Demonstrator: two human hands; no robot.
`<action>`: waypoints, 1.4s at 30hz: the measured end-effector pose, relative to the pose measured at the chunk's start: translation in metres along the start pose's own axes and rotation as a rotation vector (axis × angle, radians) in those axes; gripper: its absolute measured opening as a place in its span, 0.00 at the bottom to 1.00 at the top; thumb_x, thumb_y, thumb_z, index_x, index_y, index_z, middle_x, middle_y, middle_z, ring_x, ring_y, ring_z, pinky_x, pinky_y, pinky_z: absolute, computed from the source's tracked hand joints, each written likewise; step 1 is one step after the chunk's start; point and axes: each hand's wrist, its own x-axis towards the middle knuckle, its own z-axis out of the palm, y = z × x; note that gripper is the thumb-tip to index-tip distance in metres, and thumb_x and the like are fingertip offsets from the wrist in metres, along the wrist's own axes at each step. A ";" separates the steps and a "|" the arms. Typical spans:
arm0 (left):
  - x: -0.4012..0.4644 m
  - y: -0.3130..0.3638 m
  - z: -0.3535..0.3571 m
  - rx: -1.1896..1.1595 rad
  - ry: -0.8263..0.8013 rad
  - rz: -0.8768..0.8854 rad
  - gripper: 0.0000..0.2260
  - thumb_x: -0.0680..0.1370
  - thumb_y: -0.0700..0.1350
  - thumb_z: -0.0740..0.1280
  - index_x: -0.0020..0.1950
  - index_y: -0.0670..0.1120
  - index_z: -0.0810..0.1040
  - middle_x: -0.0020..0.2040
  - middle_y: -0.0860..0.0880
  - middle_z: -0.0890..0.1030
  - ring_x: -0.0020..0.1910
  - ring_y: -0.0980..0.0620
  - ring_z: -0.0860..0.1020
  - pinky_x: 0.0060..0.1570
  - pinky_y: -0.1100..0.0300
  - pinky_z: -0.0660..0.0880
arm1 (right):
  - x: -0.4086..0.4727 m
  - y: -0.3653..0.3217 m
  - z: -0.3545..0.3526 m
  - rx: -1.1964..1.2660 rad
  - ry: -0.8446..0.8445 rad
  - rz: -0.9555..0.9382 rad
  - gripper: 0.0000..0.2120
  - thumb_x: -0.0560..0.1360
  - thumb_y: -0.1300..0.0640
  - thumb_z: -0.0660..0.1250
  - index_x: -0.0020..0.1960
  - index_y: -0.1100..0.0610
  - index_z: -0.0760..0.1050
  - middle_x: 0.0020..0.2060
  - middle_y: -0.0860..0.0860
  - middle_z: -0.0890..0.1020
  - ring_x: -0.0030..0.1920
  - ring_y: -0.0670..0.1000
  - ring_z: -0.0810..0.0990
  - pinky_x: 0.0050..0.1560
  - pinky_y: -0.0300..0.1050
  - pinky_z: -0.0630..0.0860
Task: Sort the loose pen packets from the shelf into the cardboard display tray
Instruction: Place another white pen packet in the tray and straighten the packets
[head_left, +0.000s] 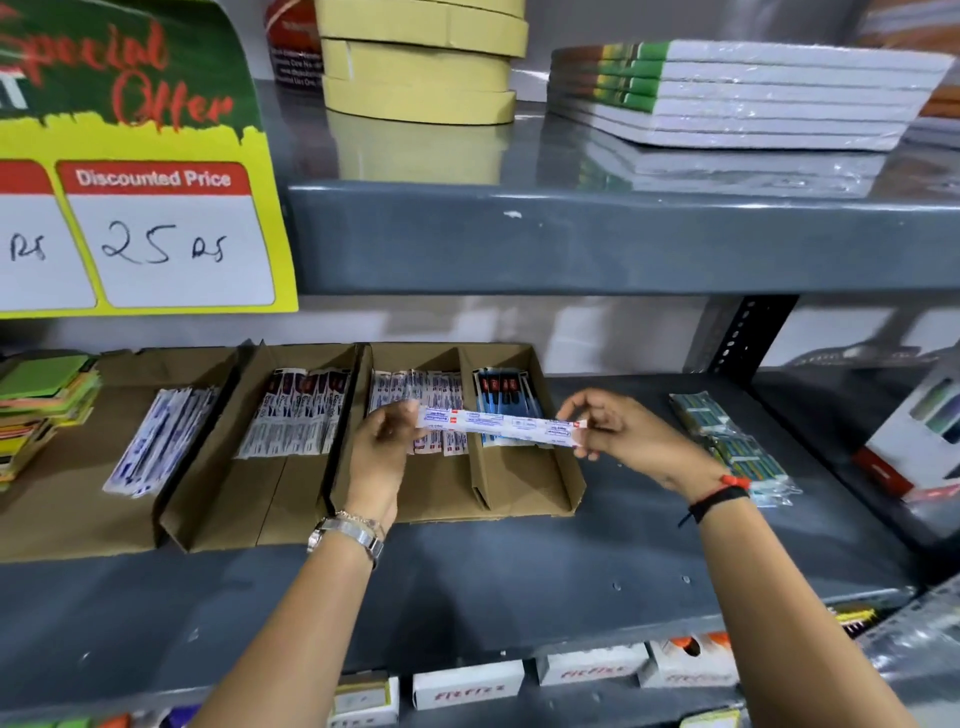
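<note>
I hold one long white and blue pen packet (501, 427) crosswise between both hands, just above the cardboard display tray (524, 483). My left hand (382, 449) pinches its left end and my right hand (621, 431) pinches its right end. Under the packet, the tray's left compartment holds white packets (415, 397) and its right compartment holds blue packets (498, 387). A second cardboard tray (218, 499) to the left holds red-and-white packets (296, 415). A loose pile of green and blue packets (730, 441) lies on the grey shelf (519, 582) to the right.
Further left, a flat cardboard piece carries blue-white packets (163, 434), beside a stack of coloured pads (44, 410). A yellow price sign (140, 171) hangs at upper left. The upper shelf carries tape rolls (421, 62) and notebooks (748, 93). White boxes (906, 441) stand far right.
</note>
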 end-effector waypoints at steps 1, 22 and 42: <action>-0.001 -0.005 -0.003 0.003 0.033 0.005 0.08 0.78 0.44 0.60 0.41 0.48 0.75 0.47 0.47 0.79 0.43 0.51 0.78 0.41 0.68 0.76 | 0.003 0.000 0.007 0.048 0.039 0.014 0.16 0.75 0.72 0.60 0.39 0.52 0.74 0.32 0.50 0.77 0.27 0.38 0.77 0.29 0.27 0.73; -0.032 -0.095 -0.044 1.349 -0.326 0.480 0.23 0.66 0.47 0.74 0.55 0.35 0.75 0.54 0.36 0.80 0.55 0.39 0.79 0.57 0.42 0.74 | 0.122 -0.011 0.161 0.069 0.299 0.363 0.16 0.72 0.71 0.61 0.28 0.59 0.68 0.40 0.60 0.76 0.50 0.59 0.80 0.56 0.55 0.79; 0.085 -0.061 -0.027 1.430 -0.539 0.419 0.28 0.73 0.47 0.68 0.69 0.42 0.61 0.72 0.42 0.64 0.71 0.46 0.60 0.72 0.53 0.53 | 0.126 -0.008 0.132 -1.153 -0.190 -0.140 0.19 0.73 0.53 0.67 0.63 0.53 0.74 0.66 0.54 0.74 0.74 0.56 0.59 0.66 0.70 0.29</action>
